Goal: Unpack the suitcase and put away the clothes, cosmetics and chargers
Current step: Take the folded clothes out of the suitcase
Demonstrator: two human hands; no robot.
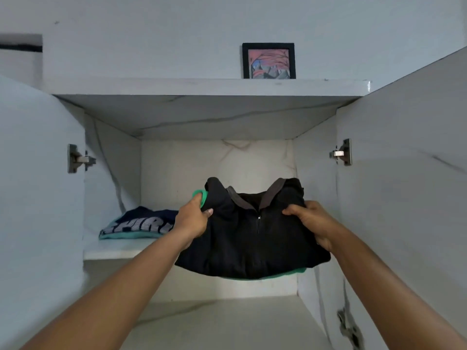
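Clothes stack (252, 238) held in mid-air in front of an open white cupboard, both arms stretched forward. Top piece is a folded black garment with a grey collar and a short zip at the neck; a green garment (283, 274) sits under it, edge showing along the bottom and at the upper left corner.

Left hand (193, 218) grips the stack's left edge, thumb on top of the black cloth, fingers curled underneath against the green corner. Right hand (312, 221) grips the right edge the same way, thumb on top, fingers wrapped under. Stack sags slightly between the two hands.

Stack hangs over the front lip of the middle shelf (113, 248), right half of the opening, not resting on it that I can tell. Lower shelf (222, 322) below it.

Further back on the middle shelf, left side: folded navy shirt (141, 222) with white striped lettering, lying on a teal piece, close to the left wall.

Both doors swung out, left door (38, 198) and right door (409, 173); metal hinges visible on each side.

On the cupboard top, a small black-framed picture (269, 60) stands against the wall, right of centre.
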